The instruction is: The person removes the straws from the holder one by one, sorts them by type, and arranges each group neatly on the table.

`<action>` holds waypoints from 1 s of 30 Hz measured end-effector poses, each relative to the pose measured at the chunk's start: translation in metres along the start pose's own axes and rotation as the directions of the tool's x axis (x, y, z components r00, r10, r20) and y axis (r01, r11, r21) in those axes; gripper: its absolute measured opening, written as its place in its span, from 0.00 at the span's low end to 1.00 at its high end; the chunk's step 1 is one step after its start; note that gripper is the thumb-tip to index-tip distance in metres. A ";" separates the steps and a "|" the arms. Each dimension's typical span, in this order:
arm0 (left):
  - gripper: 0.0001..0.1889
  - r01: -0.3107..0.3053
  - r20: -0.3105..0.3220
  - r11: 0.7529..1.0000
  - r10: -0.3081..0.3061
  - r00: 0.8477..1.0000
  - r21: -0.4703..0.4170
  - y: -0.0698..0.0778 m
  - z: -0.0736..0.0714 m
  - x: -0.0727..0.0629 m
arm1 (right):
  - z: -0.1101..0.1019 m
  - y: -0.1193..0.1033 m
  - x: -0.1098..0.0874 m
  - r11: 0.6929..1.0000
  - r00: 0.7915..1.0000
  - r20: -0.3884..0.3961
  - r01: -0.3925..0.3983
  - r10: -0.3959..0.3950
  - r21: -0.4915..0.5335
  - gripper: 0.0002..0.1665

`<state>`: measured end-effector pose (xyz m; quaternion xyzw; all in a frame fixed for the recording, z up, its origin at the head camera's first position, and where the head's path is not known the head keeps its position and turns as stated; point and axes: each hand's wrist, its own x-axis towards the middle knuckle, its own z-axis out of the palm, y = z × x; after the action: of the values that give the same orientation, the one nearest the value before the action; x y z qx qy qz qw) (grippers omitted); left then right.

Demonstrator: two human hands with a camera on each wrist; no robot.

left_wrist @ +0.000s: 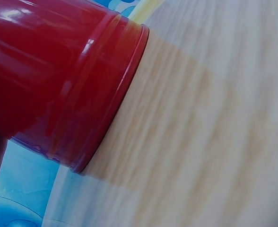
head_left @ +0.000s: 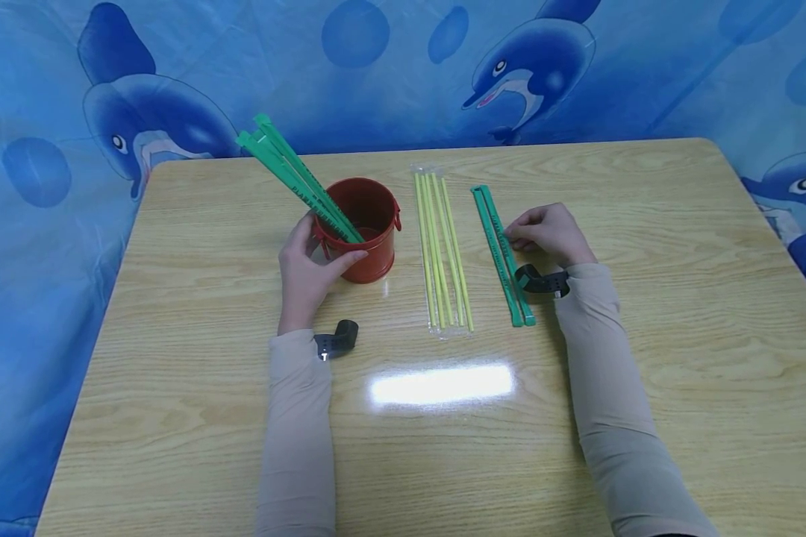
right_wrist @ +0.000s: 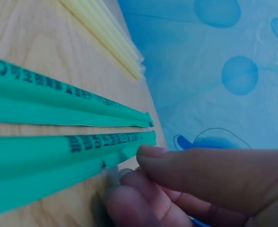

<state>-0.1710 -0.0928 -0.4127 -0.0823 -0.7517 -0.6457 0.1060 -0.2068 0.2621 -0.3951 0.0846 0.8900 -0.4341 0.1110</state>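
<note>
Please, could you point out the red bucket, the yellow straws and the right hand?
Red bucket (head_left: pixel 376 259): head view, on its outer wall.
Yellow straws (head_left: pixel 434 250): head view, middle of one straw.
Right hand (head_left: pixel 552 231): head view, on its back.

My head view, forward and down over the table (head_left: pixel 175 388), my left-wrist view, close on the red bucket (left_wrist: pixel 58 85), my right-wrist view, close along green wrappers (right_wrist: pixel 35 165) the head view shares
</note>
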 end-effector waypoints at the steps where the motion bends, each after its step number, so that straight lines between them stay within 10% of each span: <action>1: 0.34 0.000 -0.001 1.000 0.000 1.000 0.003 0.000 0.000 0.000 | 0.000 -0.001 0.000 1.000 1.000 -0.002 0.000 0.000 0.006 0.13; 30: 0.36 0.022 0.011 0.999 -0.022 1.000 0.026 0.003 -0.001 -0.001 | 0.005 -0.032 -0.013 0.988 0.996 0.005 0.093 -0.094 0.125 0.15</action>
<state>-0.1692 -0.0931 -0.4096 -0.0763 -0.7612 -0.6368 0.0958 -0.2013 0.2379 -0.3708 0.0473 0.8635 -0.4941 0.0897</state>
